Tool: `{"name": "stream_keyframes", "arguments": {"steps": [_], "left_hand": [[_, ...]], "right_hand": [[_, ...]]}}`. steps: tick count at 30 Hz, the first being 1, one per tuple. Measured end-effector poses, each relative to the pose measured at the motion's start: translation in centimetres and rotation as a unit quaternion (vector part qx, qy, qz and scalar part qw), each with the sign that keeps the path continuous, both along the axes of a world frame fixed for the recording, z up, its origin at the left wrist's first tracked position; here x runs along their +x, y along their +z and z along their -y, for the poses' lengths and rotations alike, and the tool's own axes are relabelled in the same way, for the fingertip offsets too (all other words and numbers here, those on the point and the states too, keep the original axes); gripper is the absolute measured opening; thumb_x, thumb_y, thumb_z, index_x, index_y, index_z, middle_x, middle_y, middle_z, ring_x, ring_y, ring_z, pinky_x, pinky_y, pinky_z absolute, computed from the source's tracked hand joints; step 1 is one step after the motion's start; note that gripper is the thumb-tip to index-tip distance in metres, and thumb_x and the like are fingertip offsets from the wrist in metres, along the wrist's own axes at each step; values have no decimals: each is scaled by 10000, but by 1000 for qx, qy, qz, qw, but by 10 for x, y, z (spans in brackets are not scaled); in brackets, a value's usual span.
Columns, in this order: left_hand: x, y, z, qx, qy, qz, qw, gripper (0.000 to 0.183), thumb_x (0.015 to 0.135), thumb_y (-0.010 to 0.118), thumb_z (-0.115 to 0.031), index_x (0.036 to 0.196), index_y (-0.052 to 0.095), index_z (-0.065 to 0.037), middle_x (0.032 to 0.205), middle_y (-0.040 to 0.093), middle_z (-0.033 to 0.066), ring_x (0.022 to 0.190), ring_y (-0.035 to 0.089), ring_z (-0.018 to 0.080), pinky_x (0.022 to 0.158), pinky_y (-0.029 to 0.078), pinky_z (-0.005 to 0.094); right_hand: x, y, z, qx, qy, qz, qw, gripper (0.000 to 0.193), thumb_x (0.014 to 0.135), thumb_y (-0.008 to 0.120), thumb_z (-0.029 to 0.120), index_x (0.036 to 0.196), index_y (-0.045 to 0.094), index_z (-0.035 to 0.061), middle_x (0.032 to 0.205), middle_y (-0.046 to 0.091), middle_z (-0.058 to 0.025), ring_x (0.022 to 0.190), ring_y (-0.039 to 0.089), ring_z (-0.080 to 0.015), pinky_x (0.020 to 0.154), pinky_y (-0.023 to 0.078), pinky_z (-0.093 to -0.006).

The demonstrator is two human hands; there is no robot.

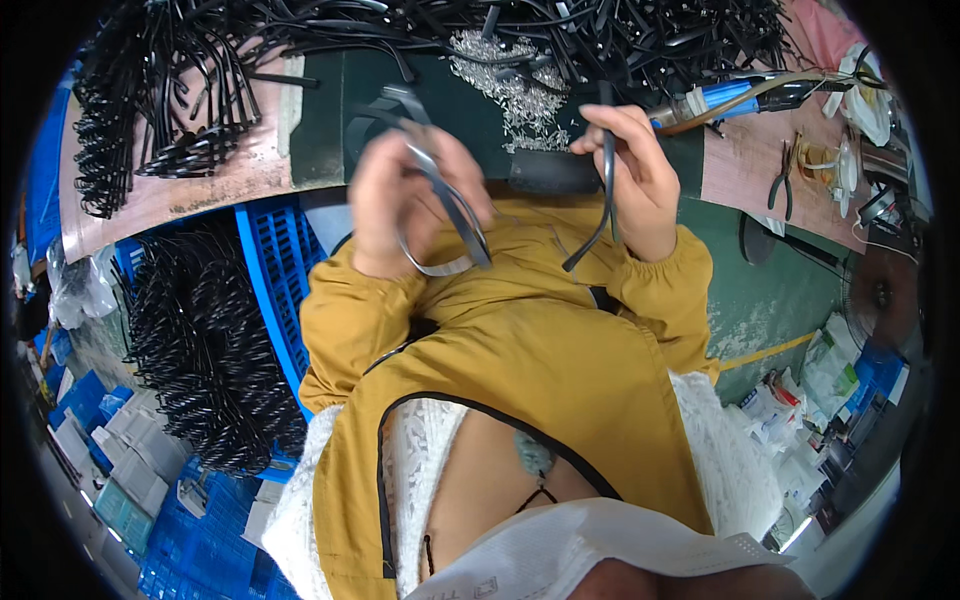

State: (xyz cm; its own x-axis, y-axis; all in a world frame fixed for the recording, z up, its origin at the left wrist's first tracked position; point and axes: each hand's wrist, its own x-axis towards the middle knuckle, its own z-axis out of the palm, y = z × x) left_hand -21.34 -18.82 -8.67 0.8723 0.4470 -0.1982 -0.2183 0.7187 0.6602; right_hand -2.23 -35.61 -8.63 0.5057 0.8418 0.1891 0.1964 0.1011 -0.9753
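Note:
Closed and smeared by motion, my left hand grips a black eyeglass frame whose curved parts hang below the fingers. Other dark strips stick out above that hand, too blurred to tell apart. Between the thumb and fingers of my right hand is a slim black glasses temple, upright with its bent tip pointing down. The two hands are apart, over the table's front edge. Beyond them, a heap of small shiny metal pieces lies on the dark green mat.
Black temples are piled along the back, and black frames at the left. A blue-bodied electric screwdriver and pliers lie right. Below left, a blue crate stands beside heaped black frames.

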Motion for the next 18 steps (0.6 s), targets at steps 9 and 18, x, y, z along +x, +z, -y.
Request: {"name": "stream_keyframes", "arguments": {"steps": [9,18], "left_hand": [[14,-11,54,-126,-228,-173,950,441,1015,429,-208,1319,635,37,709,626,109,610,675,246,588,581,327],[19,-7,53,-135,-205,-168,955,428,1001,411,-108,1362,602,20,712,648,97,577,691,224,467,481,260]], "right_hand": [[-4,-8,6,-24,-4,92,995,125,948,646,-44,1047,720,-62,1063,608,-93,888,634,-159,772,521,-259],[-16,-31,-11,28,-53,-91,994,76,942,665,-79,1014,641,-67,982,701,-118,881,731,-178,715,615,-265]]}}
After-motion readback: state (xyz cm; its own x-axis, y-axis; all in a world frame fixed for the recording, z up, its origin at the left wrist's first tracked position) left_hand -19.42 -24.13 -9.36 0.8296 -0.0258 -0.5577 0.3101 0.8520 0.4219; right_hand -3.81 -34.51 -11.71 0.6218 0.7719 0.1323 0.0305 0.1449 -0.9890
